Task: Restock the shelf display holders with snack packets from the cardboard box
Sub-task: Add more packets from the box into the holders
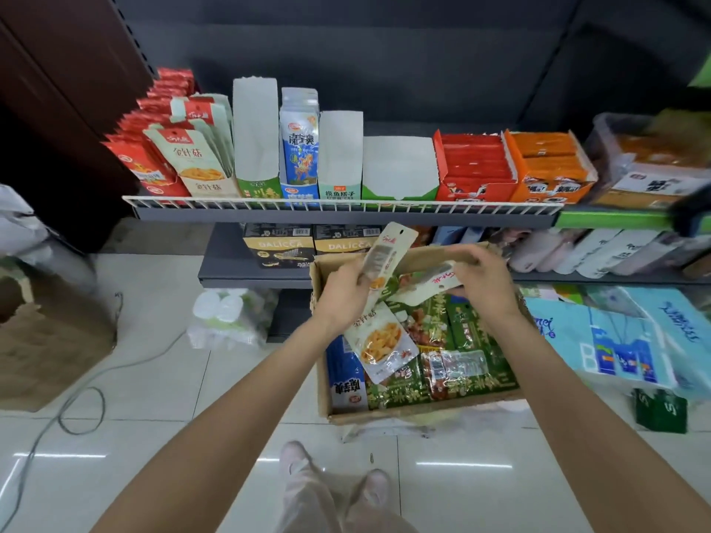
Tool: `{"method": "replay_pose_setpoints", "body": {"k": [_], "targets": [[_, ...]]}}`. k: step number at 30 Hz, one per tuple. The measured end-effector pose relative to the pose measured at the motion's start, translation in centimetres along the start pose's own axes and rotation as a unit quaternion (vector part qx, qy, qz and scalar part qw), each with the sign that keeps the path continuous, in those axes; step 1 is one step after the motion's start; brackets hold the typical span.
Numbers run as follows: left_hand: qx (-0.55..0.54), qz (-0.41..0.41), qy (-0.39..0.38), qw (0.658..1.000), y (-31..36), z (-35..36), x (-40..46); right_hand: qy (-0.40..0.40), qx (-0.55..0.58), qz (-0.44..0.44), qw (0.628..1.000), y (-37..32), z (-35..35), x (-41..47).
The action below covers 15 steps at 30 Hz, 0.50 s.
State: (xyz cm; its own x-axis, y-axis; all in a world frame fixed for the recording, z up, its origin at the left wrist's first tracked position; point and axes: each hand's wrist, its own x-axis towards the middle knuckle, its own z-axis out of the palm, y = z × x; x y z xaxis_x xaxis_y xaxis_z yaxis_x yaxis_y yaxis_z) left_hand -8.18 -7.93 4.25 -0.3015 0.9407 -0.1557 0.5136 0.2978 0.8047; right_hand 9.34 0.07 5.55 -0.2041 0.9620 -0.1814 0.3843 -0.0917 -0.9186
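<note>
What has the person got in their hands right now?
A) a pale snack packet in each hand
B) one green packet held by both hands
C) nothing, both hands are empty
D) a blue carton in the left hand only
A: the left hand grips one pale snack packet held upright, and the right hand holds another pale packet over the cardboard box.

Bare forearms with no sleeves, light pinkish-white trousers [307,505], and pale shoes [294,455] on both feet.
</note>
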Motion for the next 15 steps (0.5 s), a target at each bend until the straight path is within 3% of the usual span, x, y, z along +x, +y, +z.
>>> {"method": "replay_pose_setpoints", "body": {"k": [4,5,7,9,11,15], "targets": [[-0.047,0.019,0.051,0.997,1.1,-2.4,0.3,-0.087,0.218,0.073,0.969,-3.2,-0.3,0.3],[-0.076,0.011,0.063,0.995,1.2,-3.0,0.3,-0.117,0.216,0.062,0.967,-3.7,-0.4,0.4],[-0.132,-0.004,0.087,0.988,1.4,-4.0,0.2,-0.136,0.063,-0.014,0.989,-4.3,-0.5,0.6],[-0.167,-0.014,0.097,0.981,1.8,-4.9,0.0,-0.063,-0.092,-0.106,0.988,-5.4,-0.2,0.4],[-0.206,-0.021,0.087,0.975,2.3,-5.5,-0.3,0.033,-0.149,-0.156,0.976,-6.1,0.3,0.5],[-0.206,-0.013,0.095,0.974,3.1,-6.3,-0.4,0.07,-0.053,-0.135,0.987,-7.5,1.1,0.7]]}}
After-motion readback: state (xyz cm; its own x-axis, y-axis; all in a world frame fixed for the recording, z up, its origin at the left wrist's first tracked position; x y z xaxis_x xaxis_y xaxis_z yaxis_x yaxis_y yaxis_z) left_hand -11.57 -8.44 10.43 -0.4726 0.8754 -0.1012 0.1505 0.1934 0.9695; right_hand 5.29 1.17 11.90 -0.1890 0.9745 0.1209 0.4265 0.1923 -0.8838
